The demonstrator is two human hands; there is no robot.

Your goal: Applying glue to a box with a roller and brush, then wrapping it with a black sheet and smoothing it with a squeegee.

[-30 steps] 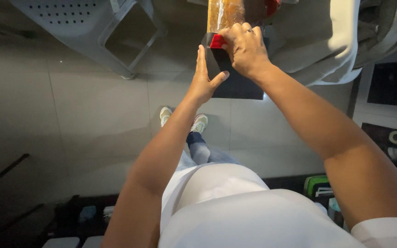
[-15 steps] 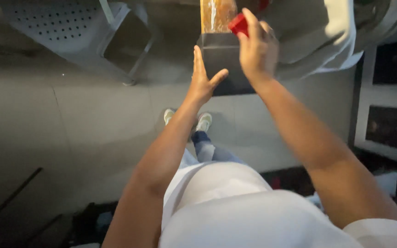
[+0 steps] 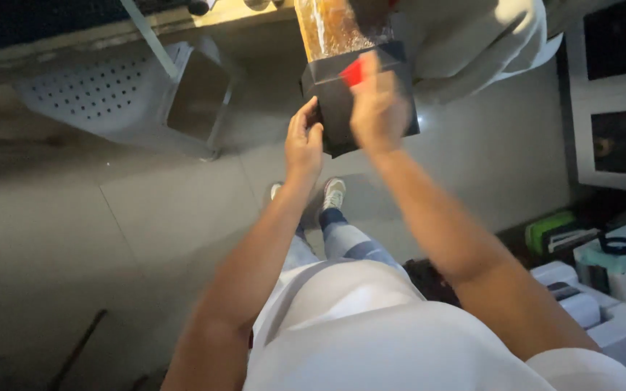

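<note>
A black box-shaped base (image 3: pixel 403 80) carries a tall amber see-through container (image 3: pixel 331 25) at the top of the view. My left hand (image 3: pixel 303 141) lies against the base's left side, fingers together and thumb on its front edge. Blurred by motion, my right hand (image 3: pixel 378 108) is in front of the base and pinches a small red piece (image 3: pixel 353 72) against it. How the red piece joins the base is hidden by my fingers.
A white perforated plastic chair (image 3: pixel 110 87) stands at the upper left on the grey tiled floor (image 3: pixel 146 217). White cloth (image 3: pixel 472 36) bulges at the upper right. Dark shelves (image 3: pixel 617 94), a green box (image 3: pixel 552 228) and white containers (image 3: pixel 603 282) line the right. My shoes (image 3: pixel 333 192) show below.
My right hand with the red piece has come down from the base's top edge to its front. My left hand stays on the base's left side. The view has shifted.
</note>
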